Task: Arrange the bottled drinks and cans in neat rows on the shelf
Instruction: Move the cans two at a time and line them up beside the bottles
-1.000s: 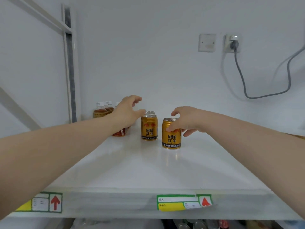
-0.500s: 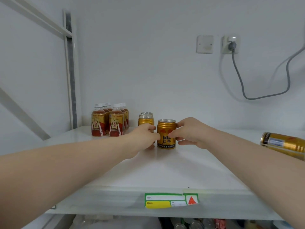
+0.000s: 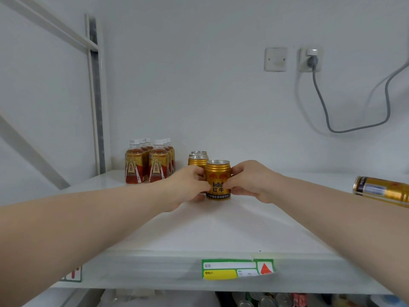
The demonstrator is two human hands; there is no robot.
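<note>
Left hand (image 3: 188, 188) and right hand (image 3: 250, 182) both curled round one short gold metal drink can (image 3: 218, 173), fingertips pinching it from either side at mid-height; neither hand spread wide. Can upright on the white shelf board (image 3: 221, 231), a little left of centre and well back from the front lip. Its body is ribbed below a silver lid with a pull tab, and carries a red bull emblem, red "RedBull" lettering over Chinese characters and a dark band round the foot. Just behind it and slightly left stands a file of matching gold cans (image 3: 198, 159). Two silver tops counted; the nearer one's body is partly hidden by the left hand's fingers, and whether more stand behind cannot be told. Whether the held can touches that file is also unclear. Further left, near the grey-and-white upright post (image 3: 97, 107), stand amber tea bottles (image 3: 146, 165) with white caps and red-and-gold labels: six caps, in two close files of three. At the far right edge, well apart, one longer gold can (image 3: 380, 190) lies on its side, its lower part hidden by the right forearm. On the shelf lip is a green, white and yellow price label (image 3: 230, 270) with a red arrow, its right corner peeling. On the white wall: one blank switch plate (image 3: 275, 59), one socket (image 3: 302, 65) with a grey plug (image 3: 312, 60), and a grey cable (image 3: 354, 129) looping down and right. Below the shelf, several can tops (image 3: 265, 301), blurred.
</note>
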